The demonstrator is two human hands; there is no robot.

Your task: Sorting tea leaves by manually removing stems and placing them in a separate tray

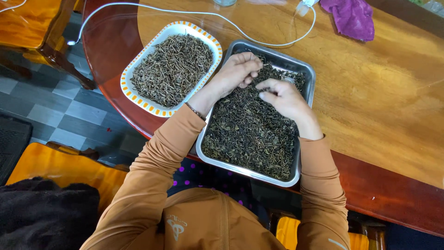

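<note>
A rectangular metal tray full of dark dried leaves sits at the table's near edge. My left hand rests over the far part of the leaves, fingers curled and pinched together on some bits. Close beside it, my right hand hovers over the leaves with its fingertips pinched on small pieces. To the left of the tray stands a white dish with an orange-patterned rim, heaped with thin dried stems.
A white cable curves across the wooden table behind the trays. A purple cloth lies at the far right. Orange-cushioned wooden chairs stand on the tiled floor at left; a dark garment lies on the near one.
</note>
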